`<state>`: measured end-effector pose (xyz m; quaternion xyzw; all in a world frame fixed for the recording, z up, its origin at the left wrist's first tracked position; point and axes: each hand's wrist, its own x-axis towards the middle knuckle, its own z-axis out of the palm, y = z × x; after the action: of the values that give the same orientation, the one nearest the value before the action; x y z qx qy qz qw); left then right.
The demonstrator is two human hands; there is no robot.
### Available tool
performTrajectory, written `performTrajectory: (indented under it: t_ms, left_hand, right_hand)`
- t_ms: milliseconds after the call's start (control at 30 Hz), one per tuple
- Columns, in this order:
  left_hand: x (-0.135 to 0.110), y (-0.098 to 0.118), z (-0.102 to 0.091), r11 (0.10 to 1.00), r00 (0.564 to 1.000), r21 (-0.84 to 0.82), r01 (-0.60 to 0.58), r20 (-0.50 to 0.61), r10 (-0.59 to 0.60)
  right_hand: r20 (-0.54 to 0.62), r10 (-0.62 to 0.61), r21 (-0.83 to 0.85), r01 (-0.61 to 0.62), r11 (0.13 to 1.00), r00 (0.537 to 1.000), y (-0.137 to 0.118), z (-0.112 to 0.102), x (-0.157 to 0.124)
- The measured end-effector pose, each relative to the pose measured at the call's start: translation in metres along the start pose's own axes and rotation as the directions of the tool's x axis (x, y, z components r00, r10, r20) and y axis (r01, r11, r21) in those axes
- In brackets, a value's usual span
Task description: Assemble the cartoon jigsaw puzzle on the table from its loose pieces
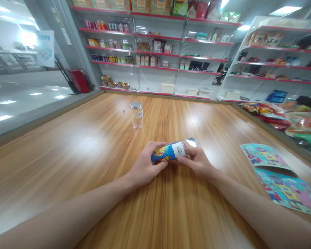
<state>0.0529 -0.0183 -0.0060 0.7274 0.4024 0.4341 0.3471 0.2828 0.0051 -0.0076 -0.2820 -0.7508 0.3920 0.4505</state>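
A cylindrical container (168, 153) with a blue, colourful wrap and a white printed label lies sideways between my hands, just above the table. My left hand (149, 159) is closed around its left end, thumb along the near side. At the right end, my right hand (197, 159) grips it between thumb and fingers. A round silver lid (192, 141) shows just beyond my right fingers; whether it touches the container I cannot tell. Farther back on the left stands a clear jar (138, 119) with a silver lid and a small label, upright.
Two colourful cartoon sheets (287, 190) lie on the wooden table (114, 214) at the right. Bagged snacks (272, 114) are heaped beyond its right edge. Stocked shelves (158, 52) stand behind the table. A tiny object (123, 111) lies left of the clear jar.
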Motion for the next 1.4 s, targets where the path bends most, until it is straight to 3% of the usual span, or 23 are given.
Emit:
performTrajectory:
  t_ms: [200, 367, 567, 700, 833, 1033, 1133, 1267, 1400]
  left_hand:
    - [-0.001, -0.003, 0.0, 1.0, 1.0, -0.012, -0.005, -0.005, 0.005]
    - [0.0, -0.005, 0.001, 1.0, 0.999, -0.016, -0.023, -0.043, 0.023]
    - [0.0, -0.012, 0.003, 1.0, 0.997, -0.025, -0.001, -0.081, -0.001]
    - [0.001, -0.018, 0.004, 1.0, 0.995, 0.019, -0.013, -0.1, 0.015]
    - [0.002, -0.014, 0.002, 0.997, 0.989, 0.081, -0.013, -0.144, 0.024]
    - [0.0, -0.004, -0.001, 0.989, 0.981, 0.139, 0.047, -0.192, -0.02]
    - [-0.002, -0.005, -0.002, 0.999, 0.975, 0.036, 0.018, -0.221, -0.009]
    - [-0.004, -0.007, 0.0, 0.981, 0.964, -0.187, -0.054, -0.265, 0.002]
    - [-0.003, -0.006, 0.002, 0.941, 0.968, -0.338, -0.018, -0.241, -0.068]
  right_hand:
    - [-0.067, -0.055, -0.153, 0.044, 0.987, 0.996, -0.005, 0.001, 0.002]
    - [-0.131, -0.182, -0.394, 0.117, 0.912, 0.975, -0.01, 0.005, 0.001]
    - [0.023, -0.417, -0.552, 0.359, 0.752, 0.908, -0.019, 0.01, 0.0]
    - [-0.086, -0.471, -0.575, 0.343, 0.743, 0.878, -0.027, 0.02, -0.005]
    - [-0.185, -0.355, -0.551, 0.202, 0.809, 0.916, -0.025, 0.026, -0.007]
    - [-0.043, -0.125, -0.605, 0.073, 0.793, 0.991, -0.015, 0.018, -0.003]
    - [0.006, -0.002, -0.606, 0.005, 0.796, 1.0, -0.015, 0.017, -0.002]
    - [0.05, 0.07, -0.554, -0.031, 0.832, 0.996, -0.023, 0.02, -0.002]
    - [0.095, 0.149, -0.528, -0.077, 0.846, 0.984, -0.03, 0.023, -0.001]
